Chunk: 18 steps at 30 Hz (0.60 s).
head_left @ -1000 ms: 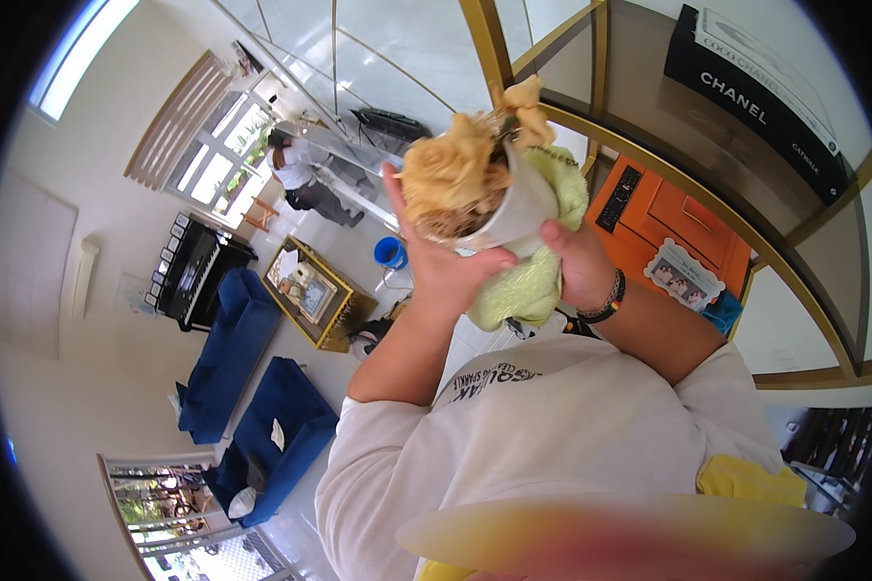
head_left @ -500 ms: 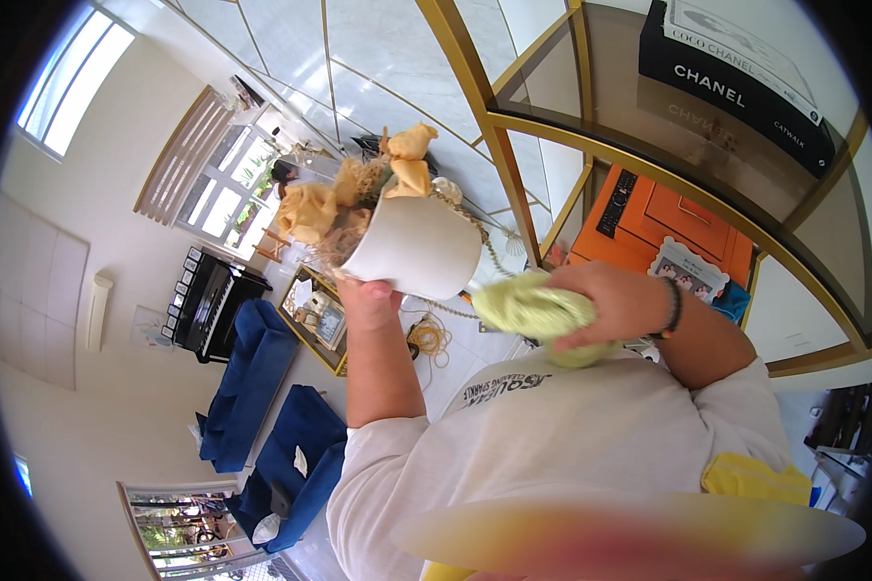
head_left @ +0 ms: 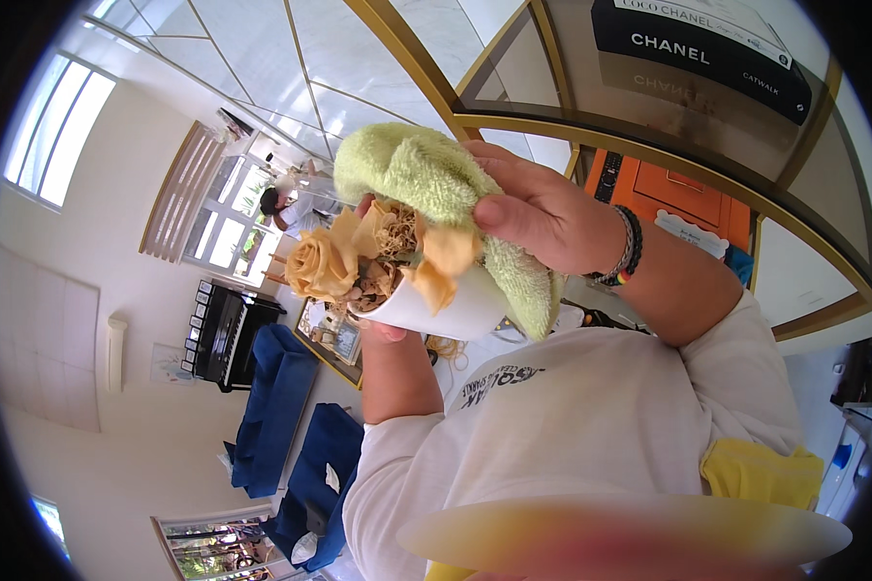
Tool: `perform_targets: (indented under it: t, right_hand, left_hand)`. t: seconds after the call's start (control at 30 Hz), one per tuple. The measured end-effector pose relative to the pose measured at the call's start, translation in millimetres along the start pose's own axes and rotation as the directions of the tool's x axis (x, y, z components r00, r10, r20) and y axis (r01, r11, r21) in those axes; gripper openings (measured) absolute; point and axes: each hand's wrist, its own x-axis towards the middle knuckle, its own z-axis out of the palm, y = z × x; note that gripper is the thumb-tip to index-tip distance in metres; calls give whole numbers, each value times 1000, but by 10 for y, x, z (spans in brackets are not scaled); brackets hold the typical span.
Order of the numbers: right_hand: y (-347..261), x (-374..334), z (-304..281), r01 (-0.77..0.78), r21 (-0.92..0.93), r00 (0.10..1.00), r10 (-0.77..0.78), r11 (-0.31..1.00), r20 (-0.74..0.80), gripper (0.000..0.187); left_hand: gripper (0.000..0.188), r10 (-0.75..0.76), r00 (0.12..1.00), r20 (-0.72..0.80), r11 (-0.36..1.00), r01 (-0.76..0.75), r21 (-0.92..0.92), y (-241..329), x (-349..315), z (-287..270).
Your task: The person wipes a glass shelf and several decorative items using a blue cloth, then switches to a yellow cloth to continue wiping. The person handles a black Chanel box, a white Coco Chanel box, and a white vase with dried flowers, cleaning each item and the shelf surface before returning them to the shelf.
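A white flower pot [head_left: 443,306] lies tilted in front of my chest, its opening turned to the left. Peach-coloured roses [head_left: 322,263] and dried brownish filler [head_left: 397,232] fill that opening. My left hand [head_left: 388,334] supports the pot from below; most of its fingers are hidden behind it. In my right hand [head_left: 543,208] is a bunched light green towel [head_left: 412,169], gripped between thumb and fingers. The towel drapes over the upper and right side of the pot, against its surface, with one end hanging down beside it.
Gold-framed glass shelving [head_left: 649,160] rises close on the right, with books [head_left: 698,58] on top and an orange box [head_left: 683,198] lower down. Further off are blue sofas [head_left: 271,407], a black piano [head_left: 233,334], a low gold-edged table [head_left: 329,339] and another person [head_left: 286,208].
The towel has moved from the pot's lower right up over its upper side. The pot has tilted, turning its roses more into view.
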Motion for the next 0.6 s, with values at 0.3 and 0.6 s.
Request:
perform_targets:
  t: [0.3, 0.6]
  right_hand:
    - [-191, -43, -198, -107, -493, 914, 280, 864, 293, 28]
    - [-401, -271, -101, 48, -342, 958, 54, 938, 283, 37]
  left_hand:
    - [103, 31, 986, -164, 999, -30, 12, 127, -58, 406]
    - [51, -60, 996, -68, 996, 56, -66, 190, -150, 536]
